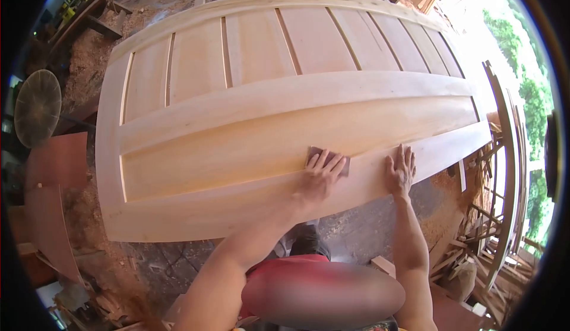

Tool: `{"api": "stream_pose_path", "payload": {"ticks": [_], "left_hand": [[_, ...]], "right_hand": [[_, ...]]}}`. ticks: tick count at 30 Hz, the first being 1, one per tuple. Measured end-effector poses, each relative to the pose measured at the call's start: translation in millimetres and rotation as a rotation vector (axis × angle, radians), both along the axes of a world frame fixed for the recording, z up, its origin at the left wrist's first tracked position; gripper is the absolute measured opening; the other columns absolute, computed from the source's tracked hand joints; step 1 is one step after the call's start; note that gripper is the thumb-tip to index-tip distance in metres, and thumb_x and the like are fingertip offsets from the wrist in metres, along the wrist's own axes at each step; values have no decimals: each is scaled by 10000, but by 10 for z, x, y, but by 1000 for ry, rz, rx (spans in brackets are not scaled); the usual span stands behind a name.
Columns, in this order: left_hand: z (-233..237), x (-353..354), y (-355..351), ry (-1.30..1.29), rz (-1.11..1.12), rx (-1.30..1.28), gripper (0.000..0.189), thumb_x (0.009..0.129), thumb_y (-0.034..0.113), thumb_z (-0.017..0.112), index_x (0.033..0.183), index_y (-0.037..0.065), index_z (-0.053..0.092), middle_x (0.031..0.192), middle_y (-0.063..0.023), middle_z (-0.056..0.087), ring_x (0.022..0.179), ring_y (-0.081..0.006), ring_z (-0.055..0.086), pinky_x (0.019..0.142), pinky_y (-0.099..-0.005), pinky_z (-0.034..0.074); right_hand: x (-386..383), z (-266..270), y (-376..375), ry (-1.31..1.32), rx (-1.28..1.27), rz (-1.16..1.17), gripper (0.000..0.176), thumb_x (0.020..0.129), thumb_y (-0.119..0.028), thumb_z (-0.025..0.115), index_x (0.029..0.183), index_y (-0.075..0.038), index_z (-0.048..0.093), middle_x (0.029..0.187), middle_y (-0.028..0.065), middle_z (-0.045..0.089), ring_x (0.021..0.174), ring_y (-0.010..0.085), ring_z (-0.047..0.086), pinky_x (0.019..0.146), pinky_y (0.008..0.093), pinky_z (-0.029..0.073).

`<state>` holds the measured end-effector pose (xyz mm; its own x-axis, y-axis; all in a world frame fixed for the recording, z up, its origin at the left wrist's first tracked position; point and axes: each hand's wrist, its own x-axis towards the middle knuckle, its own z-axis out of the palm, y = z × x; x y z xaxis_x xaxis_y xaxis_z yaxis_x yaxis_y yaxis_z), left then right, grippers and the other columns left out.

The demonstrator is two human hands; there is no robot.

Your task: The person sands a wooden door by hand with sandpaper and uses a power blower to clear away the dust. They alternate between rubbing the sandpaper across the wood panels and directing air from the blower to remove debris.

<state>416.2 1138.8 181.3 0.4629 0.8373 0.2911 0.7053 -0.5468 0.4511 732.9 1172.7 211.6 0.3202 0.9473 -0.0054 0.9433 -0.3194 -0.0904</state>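
A large pale wooden door panel, with raised frame strips and recessed panels, spans the view in front of me. My left hand holds a small brown piece of sandpaper against the door's near rail, at the edge of the long recessed panel. Its fingers lie across the sandpaper and cover part of it. To the right, my right hand rests flat on the same near rail, fingers stretched out, with nothing in it.
Stacked timber strips stand along the right side. Reddish-brown boards and a round disc-shaped piece are at the left. Wood shavings litter the floor around the door, and more lumber lies at the far left.
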Motion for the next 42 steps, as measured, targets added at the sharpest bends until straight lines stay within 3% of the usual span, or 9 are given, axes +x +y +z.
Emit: {"api": "stream_pose_path", "payload": {"ticks": [4,8,17,20,22,24,27,34,42], "left_hand": [[587,-1340,-533,82,145,-209,639,814,348,765,1398,143,607,1306,-99,637,1259,-371,569,1052,-500,490],[248,-2609,-1158,387,284,-52,580,886,237,733,1397,-2,598,1422,-170,617,1336,-415,549,1094,-539,444],[296,2350,737,67,71,-16,496,941,181,586,1427,79,587,1495,-115,562,1347,-356,530,1126,-483,423],[194,1824,525,129,72,-33,542,922,190,630,1451,90,571,1521,-103,544,1353,-342,529,1139,-472,417],[169,772,102,171,104,17,568,888,156,679,1447,95,597,1451,-98,617,1309,-343,574,1125,-476,433],[302,-212,-326,208,310,-157,485,986,245,592,1439,74,608,1427,-130,634,1329,-389,563,1148,-499,404],[305,19,-244,287,381,-111,466,1025,290,542,1426,64,618,1425,-140,635,1336,-396,556,1139,-505,405],[65,2863,1049,-48,-62,14,558,922,267,678,1438,76,583,1470,-111,593,1357,-326,540,1135,-471,433],[330,19,-418,273,175,-112,471,902,139,661,1362,33,655,1416,-114,644,1376,-369,543,1131,-504,426]], "right_hand": [[-122,40,-37,42,-33,-12,753,998,-544,501,1635,-189,313,1713,163,210,1595,340,140,1265,559,141],[-126,79,-51,76,-23,-30,775,988,-557,501,1625,-151,330,1710,204,191,1597,373,112,1269,562,109],[1526,-463,584,323,444,346,440,970,-174,664,1396,-70,630,1500,262,518,1398,460,467,1191,529,351],[3452,-600,1053,-550,104,411,508,1059,-365,535,1493,-102,530,1568,220,464,1483,405,392,1208,554,310],[3611,-201,1119,-89,111,-158,642,1051,-511,479,1580,-152,423,1650,196,348,1548,379,277,1241,582,215],[3415,-21,1142,-47,77,-181,700,1035,-574,459,1604,-176,382,1678,190,288,1570,367,214,1250,590,163],[3392,-9,1131,-31,73,-198,735,1020,-611,459,1612,-185,371,1688,194,264,1578,366,191,1254,590,142],[3587,-97,1146,-36,95,-108,679,1043,-567,435,1615,-206,369,1688,198,261,1575,364,199,1253,562,155],[3449,-14,1124,6,48,-170,714,1019,-590,450,1618,-208,365,1699,190,238,1584,360,177,1269,549,124]]}}
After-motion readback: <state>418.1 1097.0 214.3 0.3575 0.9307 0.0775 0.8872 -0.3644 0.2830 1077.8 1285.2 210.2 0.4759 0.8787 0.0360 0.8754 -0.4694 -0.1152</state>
